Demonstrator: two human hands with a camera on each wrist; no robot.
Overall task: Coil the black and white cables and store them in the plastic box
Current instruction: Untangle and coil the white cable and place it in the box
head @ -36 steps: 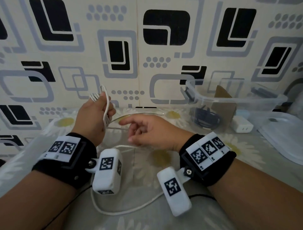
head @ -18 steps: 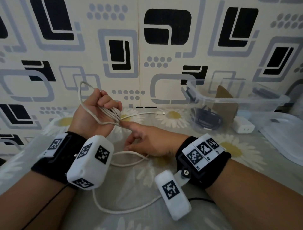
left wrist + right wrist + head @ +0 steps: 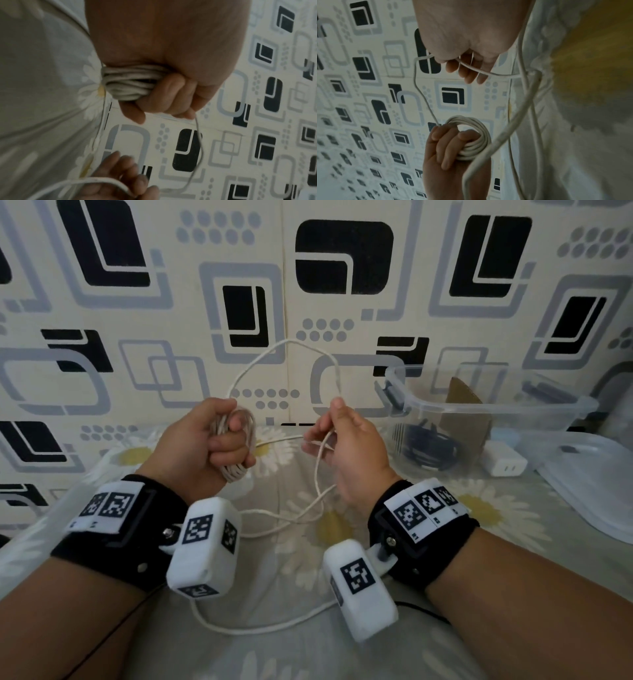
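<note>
Left hand (image 3: pixel 209 446) grips the coiled white cable (image 3: pixel 236 446) — right hand (image 3: pixel 346 446) pinches its loose strand (raised).

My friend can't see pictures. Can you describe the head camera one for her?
A left hand grips a coiled white cable while the right hand pinches its loose length. A clear plastic box sits to the right.

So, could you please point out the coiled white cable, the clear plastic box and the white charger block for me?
coiled white cable (image 3: pixel 476 140): right wrist view, on the stacked loops.
clear plastic box (image 3: pixel 496 409): head view, on its near rim.
white charger block (image 3: pixel 501 462): head view, on its top face.
</note>
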